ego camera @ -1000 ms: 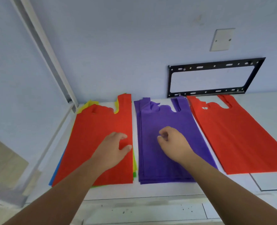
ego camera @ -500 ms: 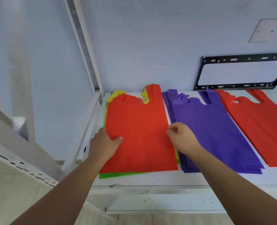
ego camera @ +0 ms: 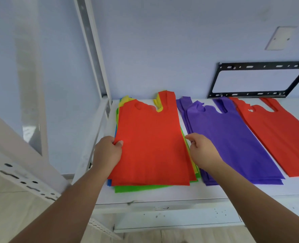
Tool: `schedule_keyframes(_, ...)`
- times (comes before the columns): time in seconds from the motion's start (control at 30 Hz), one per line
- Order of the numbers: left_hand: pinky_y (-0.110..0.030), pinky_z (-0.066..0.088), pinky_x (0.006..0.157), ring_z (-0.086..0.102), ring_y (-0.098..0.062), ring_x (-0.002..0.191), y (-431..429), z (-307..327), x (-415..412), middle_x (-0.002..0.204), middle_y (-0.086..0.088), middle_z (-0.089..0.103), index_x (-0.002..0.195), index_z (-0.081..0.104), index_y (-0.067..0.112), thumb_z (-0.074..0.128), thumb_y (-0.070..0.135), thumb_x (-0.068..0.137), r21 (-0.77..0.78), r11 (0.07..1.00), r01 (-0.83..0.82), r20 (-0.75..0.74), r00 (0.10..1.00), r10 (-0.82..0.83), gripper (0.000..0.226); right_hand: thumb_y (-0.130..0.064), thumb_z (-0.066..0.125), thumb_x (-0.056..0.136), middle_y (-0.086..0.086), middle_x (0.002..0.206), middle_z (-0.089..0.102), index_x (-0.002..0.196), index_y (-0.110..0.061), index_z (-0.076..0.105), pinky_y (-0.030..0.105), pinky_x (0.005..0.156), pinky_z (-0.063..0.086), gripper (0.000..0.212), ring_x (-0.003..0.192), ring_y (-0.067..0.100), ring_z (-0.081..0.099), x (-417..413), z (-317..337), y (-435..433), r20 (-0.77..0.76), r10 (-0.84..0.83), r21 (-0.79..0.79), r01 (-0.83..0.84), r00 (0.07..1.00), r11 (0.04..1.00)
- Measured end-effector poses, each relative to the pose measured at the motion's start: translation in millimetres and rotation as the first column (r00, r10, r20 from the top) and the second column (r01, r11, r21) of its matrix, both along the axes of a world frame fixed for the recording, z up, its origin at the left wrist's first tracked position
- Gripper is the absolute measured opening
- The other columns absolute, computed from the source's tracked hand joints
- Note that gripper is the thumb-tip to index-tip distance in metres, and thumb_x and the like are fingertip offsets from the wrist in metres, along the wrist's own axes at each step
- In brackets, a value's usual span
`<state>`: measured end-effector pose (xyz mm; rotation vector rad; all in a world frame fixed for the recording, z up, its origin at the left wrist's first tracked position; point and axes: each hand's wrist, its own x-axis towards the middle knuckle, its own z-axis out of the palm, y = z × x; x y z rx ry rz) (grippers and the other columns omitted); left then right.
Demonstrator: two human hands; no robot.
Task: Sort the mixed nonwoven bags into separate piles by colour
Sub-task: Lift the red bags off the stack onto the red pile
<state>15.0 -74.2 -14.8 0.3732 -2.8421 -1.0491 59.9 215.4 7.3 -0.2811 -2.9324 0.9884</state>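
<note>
Left hand is now pinching the left edge of top red bag instead of lying flat, right hand is shifting off purple pile to the mixed stack's right edge.

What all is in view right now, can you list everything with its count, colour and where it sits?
mixed stack of bags: one stack, red bag on top, yellow, green and blue edges showing beneath; left end of the shelf
purple pile: one pile, several bags, exact count unclear; middle
red pile: one pile, count unclear; right
shelf: one, white; under all the bags
wall bracket: one, black; on the wall behind
wall plate: one, white; upper right wall
left hand: pinching the left edge of the top red bag
right hand: at the stack's right edge, grip unclear
</note>
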Motion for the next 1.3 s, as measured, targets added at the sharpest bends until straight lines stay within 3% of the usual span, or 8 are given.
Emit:
schedule_keyframes(0.2, -0.041, 0.053, 0.069, 0.063, -0.029, 0.072, -2.3, -3.1, -0.2, 0.074, -0.008, 0.066, 0.080, 0.066, 0.006, 0.053, 0.025, 0.096, 0.069, 0.996, -0.059, -0.018, 0.998, 0.060, 0.028, -0.010, 0.041, 0.093, -0.002, 0.109, 0.066, 0.116, -0.019, 0.063, 0.039, 0.088, 0.056, 0.033, 0.099, 0.018, 0.065, -7.2, -3.2, -1.0, 0.106, -0.044, -0.164, 0.061, 0.993, 0.984)
schedule_keyframes(0.3, -0.039, 0.048, 0.089, 0.062, -0.032, 0.105, 0.7, -3.2, 4.8, 0.109, -0.008, 0.067, 0.115, 0.066, 0.010, 0.057, 0.024, 0.094, 0.042, 0.998, -0.052, -0.045, 0.998, 0.054, 0.027, -0.006, 0.041, 0.091, -0.002, 0.103, 0.068, 0.113, -0.017, 0.066, 0.042, 0.086, 0.058, 0.034, 0.094, 0.019, 0.067, -12.8, 1.0, -0.7, 0.099, -0.072, -0.200, 0.090, 0.993, 0.976)
schedule_keyframes(0.4, -0.040, 0.040, 0.105, 0.050, -0.028, 0.122, 18.0, -5.1, 18.3, 0.129, -0.007, 0.055, 0.130, 0.059, 0.018, 0.065, 0.032, 0.090, -0.109, 0.976, 0.189, -0.122, 0.972, -0.202, 0.044, -0.006, 0.041, 0.091, 0.001, 0.098, 0.069, 0.109, -0.014, 0.067, 0.044, 0.085, 0.058, 0.033, 0.090, 0.022, 0.068, -16.9, 4.3, 1.0, 0.103, -0.078, -0.223, 0.099, 0.992, 0.970)
schedule_keyframes(0.5, -0.043, 0.035, 0.113, 0.047, -0.020, 0.127, 47.3, -6.7, 35.5, 0.129, 0.005, 0.056, 0.122, 0.064, 0.026, 0.063, 0.047, 0.084, -0.320, 0.840, 0.438, -0.202, 0.835, -0.512, 0.043, -0.004, 0.042, 0.089, 0.006, 0.093, 0.071, 0.085, -0.025, 0.065, 0.049, 0.085, 0.058, 0.032, 0.089, 0.029, 0.070, -19.1, 2.8, 4.1, 0.150, -0.064, -0.258, 0.102, 0.987, 0.961)
schedule_keyframes(0.6, -0.039, 0.017, 0.122, 0.029, -0.016, 0.143, 80.5, -3.0, 48.0, 0.146, 0.009, 0.043, 0.136, 0.052, 0.031, 0.058, 0.066, 0.080, -0.361, 0.696, 0.620, -0.074, 0.725, -0.684, 0.066, -0.003, 0.043, 0.087, 0.004, 0.090, 0.072, 0.079, -0.026, 0.065, 0.049, 0.085, 0.058, 0.033, 0.088, 0.027, 0.069, -18.8, 1.5, 7.5, 0.138, -0.083, -0.308, 0.122, 0.987, 0.943)
schedule_keyframes(0.83, -0.047, 0.015, 0.122, 0.008, -0.022, 0.152, 107.0, -6.1, 50.0, 0.164, 0.007, 0.011, 0.152, 0.021, 0.036, 0.059, 0.080, 0.069, -0.424, 0.498, 0.757, 0.212, 0.617, -0.758, 0.101, -0.002, 0.040, 0.089, 0.004, 0.096, 0.070, 0.097, -0.013, 0.067, 0.040, 0.081, 0.060, 0.032, 0.085, 0.018, 0.071, -17.0, 3.3, 15.4, 0.124, -0.096, -0.454, 0.142, 0.988, 0.880)
schedule_keyframes(1.03, -0.032, 0.044, 0.104, 0.050, -0.012, 0.129, 105.6, 0.5, 44.0, 0.150, 0.013, 0.043, 0.143, 0.044, 0.030, 0.058, 0.065, 0.084, -0.382, 0.610, 0.694, -0.016, 0.655, -0.755, 0.070, -0.002, 0.039, 0.086, 0.005, 0.088, 0.072, 0.092, -0.015, 0.067, 0.046, 0.077, 0.061, 0.031, 0.073, 0.018, 0.072, -10.3, -3.3, 24.7, 0.137, -0.075, -0.484, 0.133, 0.988, 0.865)
schedule_keyframes(1.3, -0.034, 0.046, 0.104, 0.058, -0.009, 0.122, 100.8, -1.4, 36.5, 0.135, 0.007, 0.062, 0.138, 0.052, 0.026, 0.066, 0.052, 0.085, -0.143, 0.747, 0.649, -0.100, 0.742, -0.663, 0.062, -0.018, 0.051, 0.099, 0.019, 0.091, 0.074, 0.104, 0.004, 0.065, 0.036, 0.069, 0.062, 0.027, 0.073, 0.026, 0.072, 1.9, 6.9, 21.4, 0.270, 0.021, -0.631, 0.160, 0.963, 0.759)
